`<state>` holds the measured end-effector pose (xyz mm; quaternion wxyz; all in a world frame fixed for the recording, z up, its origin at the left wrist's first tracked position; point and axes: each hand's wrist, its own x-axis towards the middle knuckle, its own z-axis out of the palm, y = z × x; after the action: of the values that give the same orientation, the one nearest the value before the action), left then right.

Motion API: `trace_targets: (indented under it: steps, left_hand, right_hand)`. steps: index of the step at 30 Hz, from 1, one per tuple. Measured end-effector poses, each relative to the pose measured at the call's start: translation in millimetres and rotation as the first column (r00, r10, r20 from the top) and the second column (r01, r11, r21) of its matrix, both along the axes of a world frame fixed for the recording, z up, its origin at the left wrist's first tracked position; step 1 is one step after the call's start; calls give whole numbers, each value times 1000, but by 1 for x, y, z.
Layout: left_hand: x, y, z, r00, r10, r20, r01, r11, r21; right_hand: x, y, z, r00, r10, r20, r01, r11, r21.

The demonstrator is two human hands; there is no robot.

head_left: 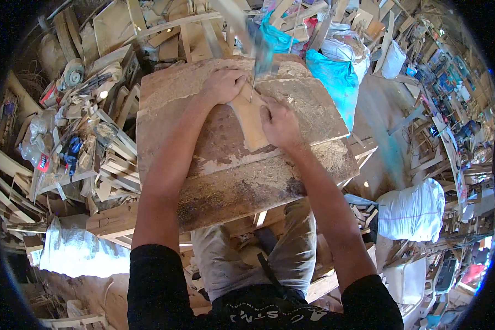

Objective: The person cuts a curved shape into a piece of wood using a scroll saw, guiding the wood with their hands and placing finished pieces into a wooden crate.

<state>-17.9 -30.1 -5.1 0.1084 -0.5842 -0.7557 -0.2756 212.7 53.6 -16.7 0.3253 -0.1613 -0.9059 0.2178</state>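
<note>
You stood over the surface [231, 181], a pair of dusty wooden boards laid one overlapping the other, with your grey-trousered legs showing below its near edge at six o'clock. Both forearms ran up from the lower edge and converged toward twelve o'clock, elbows slightly bent, wrists angled inward so the hands met over the middle of the boards.

Your right hand [279, 122] lay flat on the right side of a pale curved wooden piece [251, 124], fingers together and pressed down on it, probably to pin it and steer it along its curve. Your left hand [224, 85], a little farther out at eleven o'clock from the right, rested on the piece's far-left end, fingers curled together over the wood and bearing down; that pairing looked meant to keep the workpiece from lifting or twisting. The piece itself lay flat on the upper board, its far end touching a thin vertical blade [253, 88] that dropped from the blurred machine head [261, 52] just beyond your knuckles.

Past the surface at one o'clock lay turquoise sacks [327, 74]; at nine o'clock, heaps of offcut wooden slats [113, 159]; at four o'clock, a stuffed white sack [415, 209]. Farther at twelve o'clock, stacked timber frames filled the background.
</note>
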Motion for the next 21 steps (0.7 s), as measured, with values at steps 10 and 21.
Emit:
trace_targets:
  steps: [10,21]
  left_hand:
    - [20,-18,-3,937,348,-36,-346,937,48]
    - [41,-24,11,852,523,35,-522,852,-36]
  right_hand:
    - [-8,41,5,961,274,28,-275,961,34]
    - [-20,65,8,920,382,85,-388,918,78]
